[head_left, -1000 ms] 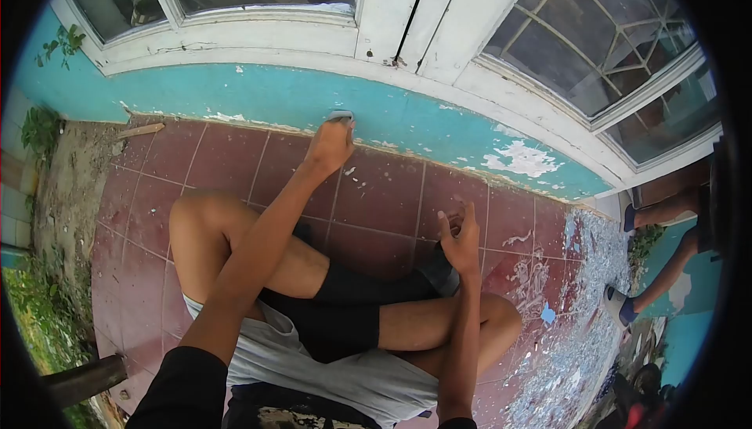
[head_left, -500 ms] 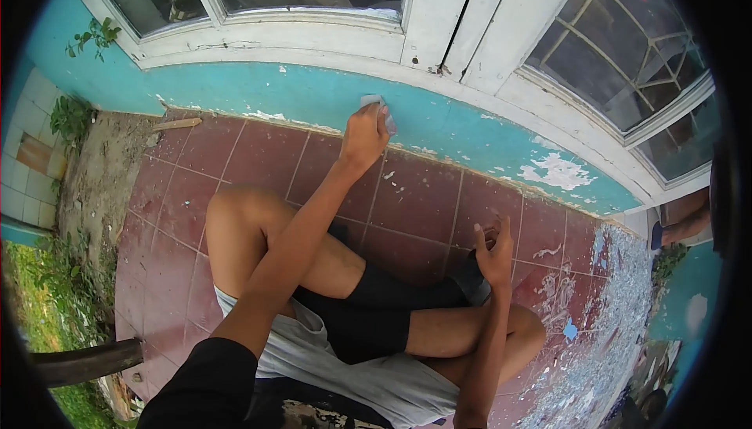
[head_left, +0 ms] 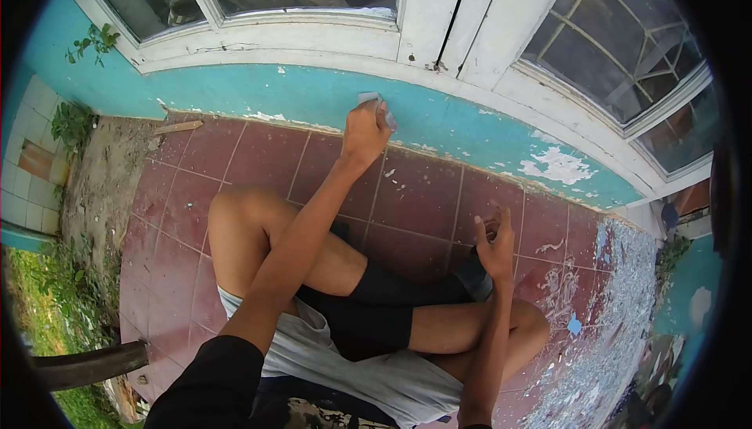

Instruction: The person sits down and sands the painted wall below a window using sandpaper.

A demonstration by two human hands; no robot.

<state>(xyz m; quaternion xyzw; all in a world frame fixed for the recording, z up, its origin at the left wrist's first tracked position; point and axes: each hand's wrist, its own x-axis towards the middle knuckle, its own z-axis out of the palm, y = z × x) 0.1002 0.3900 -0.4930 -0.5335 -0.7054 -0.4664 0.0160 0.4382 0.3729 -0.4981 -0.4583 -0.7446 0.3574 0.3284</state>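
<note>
My left hand (head_left: 366,133) is closed around a flat grey scraper (head_left: 369,98), held against the turquoise lower wall (head_left: 313,88). Most of the scraper is hidden by my fingers; one pale edge shows above the fist and another part at its right side. My right hand (head_left: 494,243) is held up over my crossed legs, near the dark shoe (head_left: 474,276). Its fingers are loosely bent, thumb apart, and I see nothing in them.
Blue-white paint flakes (head_left: 595,351) cover the red tiles (head_left: 415,194) at the right. Above the wall run white window frames (head_left: 313,41). A wood strip (head_left: 178,127) lies by the wall, and a dark curved bar (head_left: 94,365) stands at lower left.
The view has shifted slightly. My left hand stays at nearly the same place on the wall, and my right hand keeps its pose. At the right edge, a person's leg shows less than before.
</note>
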